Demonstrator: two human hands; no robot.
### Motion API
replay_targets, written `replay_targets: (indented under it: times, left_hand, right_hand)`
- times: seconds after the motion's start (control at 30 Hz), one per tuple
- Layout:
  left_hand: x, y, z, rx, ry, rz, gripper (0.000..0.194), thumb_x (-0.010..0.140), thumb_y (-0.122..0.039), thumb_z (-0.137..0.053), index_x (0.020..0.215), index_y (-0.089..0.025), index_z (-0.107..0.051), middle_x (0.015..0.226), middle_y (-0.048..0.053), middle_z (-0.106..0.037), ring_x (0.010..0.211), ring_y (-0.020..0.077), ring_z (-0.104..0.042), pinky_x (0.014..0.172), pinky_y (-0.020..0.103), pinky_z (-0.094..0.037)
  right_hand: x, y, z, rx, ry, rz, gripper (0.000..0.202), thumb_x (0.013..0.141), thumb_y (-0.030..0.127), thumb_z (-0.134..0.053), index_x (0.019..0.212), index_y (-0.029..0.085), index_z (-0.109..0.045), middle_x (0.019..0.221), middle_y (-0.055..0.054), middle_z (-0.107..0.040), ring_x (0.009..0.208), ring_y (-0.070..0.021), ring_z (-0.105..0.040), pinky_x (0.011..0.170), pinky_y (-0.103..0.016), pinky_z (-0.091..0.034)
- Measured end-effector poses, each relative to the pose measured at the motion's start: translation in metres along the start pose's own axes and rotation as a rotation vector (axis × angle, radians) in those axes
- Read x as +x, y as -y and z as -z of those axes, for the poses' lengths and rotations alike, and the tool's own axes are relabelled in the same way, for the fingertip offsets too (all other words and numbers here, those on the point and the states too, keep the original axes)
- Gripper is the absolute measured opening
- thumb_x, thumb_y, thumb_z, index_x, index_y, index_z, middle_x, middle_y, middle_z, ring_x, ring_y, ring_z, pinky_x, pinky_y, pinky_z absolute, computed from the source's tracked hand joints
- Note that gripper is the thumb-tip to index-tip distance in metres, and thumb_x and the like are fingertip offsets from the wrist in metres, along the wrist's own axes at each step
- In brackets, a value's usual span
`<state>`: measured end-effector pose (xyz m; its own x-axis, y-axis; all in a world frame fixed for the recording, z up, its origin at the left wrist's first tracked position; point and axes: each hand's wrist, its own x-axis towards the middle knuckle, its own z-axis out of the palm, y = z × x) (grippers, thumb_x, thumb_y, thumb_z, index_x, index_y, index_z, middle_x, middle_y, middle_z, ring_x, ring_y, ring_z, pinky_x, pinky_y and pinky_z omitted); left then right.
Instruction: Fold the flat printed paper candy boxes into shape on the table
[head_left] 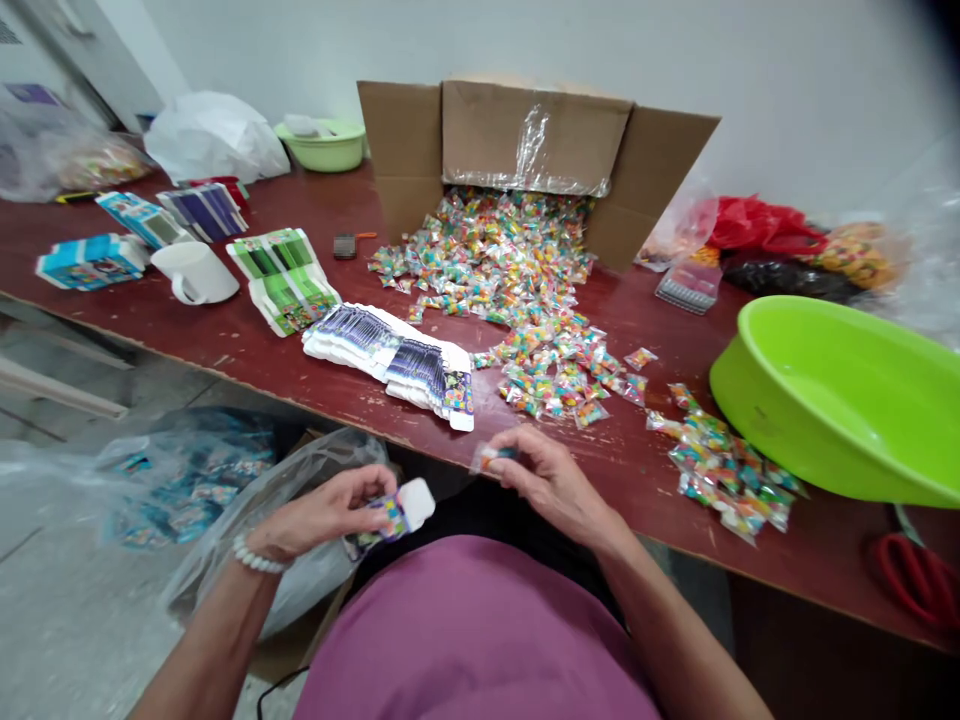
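Observation:
My left hand (pixel 330 515), with a beaded bracelet at the wrist, holds a small printed box (pixel 394 515) whose white end flap stands out to the right. Fingers and thumb of my right hand (pixel 547 480) pinch a small clear candy packet (pixel 491 458) at the table's front edge. Many similar packets (pixel 517 280) spill toward me from an open cardboard box (pixel 532 145). Rows of flattened purple cartons (pixel 390 355) lie on the table just beyond my hands.
On the red table (pixel 315 205) are a green basin (pixel 847 400), red scissors (pixel 911 580), a second packet pile (pixel 727 470), green cartons (pixel 285 280), a white mug (pixel 195 273) and blue boxes (pixel 94 262). A plastic bag (pixel 300 500) sits below the front edge.

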<state>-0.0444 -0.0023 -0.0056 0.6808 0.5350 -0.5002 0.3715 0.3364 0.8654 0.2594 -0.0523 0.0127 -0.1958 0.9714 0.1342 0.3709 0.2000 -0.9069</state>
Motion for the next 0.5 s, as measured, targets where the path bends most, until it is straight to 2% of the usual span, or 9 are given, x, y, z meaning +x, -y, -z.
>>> replay_targets:
  times: [0.13, 0.23, 0.3, 0.37, 0.43, 0.5]
  left_hand:
    - [0.014, -0.015, -0.034, -0.207, -0.020, -0.111, 0.028, 0.088, -0.041, -0.063, 0.102, -0.023, -0.046, 0.092, 0.000, -0.060, 0.072, 0.0132, -0.061, 0.062, 0.024, -0.044]
    - [0.022, -0.024, -0.054, -0.227, -0.052, -0.181, 0.027, 0.089, -0.041, -0.061, 0.100, -0.023, -0.044, 0.092, -0.001, -0.057, 0.073, 0.0119, -0.059, 0.066, 0.025, -0.048]
    - [0.025, -0.028, -0.061, -0.192, -0.092, -0.208, 0.028, 0.089, -0.042, -0.062, 0.101, -0.023, -0.046, 0.092, -0.001, -0.055, 0.073, 0.0114, -0.057, 0.066, 0.025, -0.049]
    - [0.026, -0.031, -0.064, -0.178, -0.126, -0.237, 0.031, 0.088, -0.042, -0.063, 0.107, -0.023, -0.049, 0.094, 0.000, -0.055, 0.073, 0.0110, -0.056, 0.064, 0.024, -0.049]
    - [0.027, -0.033, -0.065, -0.199, -0.150, -0.262, 0.035, 0.087, -0.042, -0.064, 0.113, -0.022, -0.051, 0.096, 0.002, -0.056, 0.074, 0.0117, -0.056, 0.063, 0.023, -0.049]
    - [0.028, -0.033, -0.066, -0.250, -0.173, -0.269, 0.037, 0.088, -0.043, -0.063, 0.117, -0.022, -0.054, 0.099, 0.004, -0.058, 0.079, 0.0139, -0.056, 0.063, 0.024, -0.050]
  right_hand:
    - [0.010, 0.016, -0.024, -0.156, 0.089, 0.147, 0.013, 0.097, 0.025, -0.055, 0.104, 0.022, -0.065, 0.099, -0.005, -0.060, 0.090, -0.0169, -0.059, 0.082, -0.030, -0.046]
    - [0.014, 0.020, -0.023, -0.269, 0.193, 0.136, 0.016, 0.098, 0.023, -0.052, 0.106, 0.023, -0.065, 0.100, -0.007, -0.058, 0.086, -0.0168, -0.058, 0.078, -0.031, -0.047]
    - [0.016, 0.021, -0.018, -0.271, 0.247, 0.132, 0.016, 0.096, 0.021, -0.054, 0.108, 0.024, -0.065, 0.102, -0.006, -0.060, 0.086, -0.0166, -0.058, 0.078, -0.031, -0.047]
    - [0.018, 0.020, -0.013, -0.163, 0.225, 0.099, 0.024, 0.093, 0.020, -0.059, 0.116, 0.024, -0.060, 0.101, -0.004, -0.062, 0.081, -0.0152, -0.059, 0.075, -0.029, -0.048]
    - [0.021, 0.016, -0.011, 0.017, 0.139, 0.023, 0.032, 0.090, 0.023, -0.063, 0.120, 0.023, -0.055, 0.096, -0.003, -0.064, 0.076, -0.0142, -0.060, 0.070, -0.027, -0.049]
    - [0.023, 0.011, -0.014, 0.171, 0.036, -0.060, 0.024, 0.089, 0.028, -0.064, 0.111, 0.020, -0.059, 0.089, -0.002, -0.066, 0.074, -0.0144, -0.061, 0.066, -0.027, -0.050]
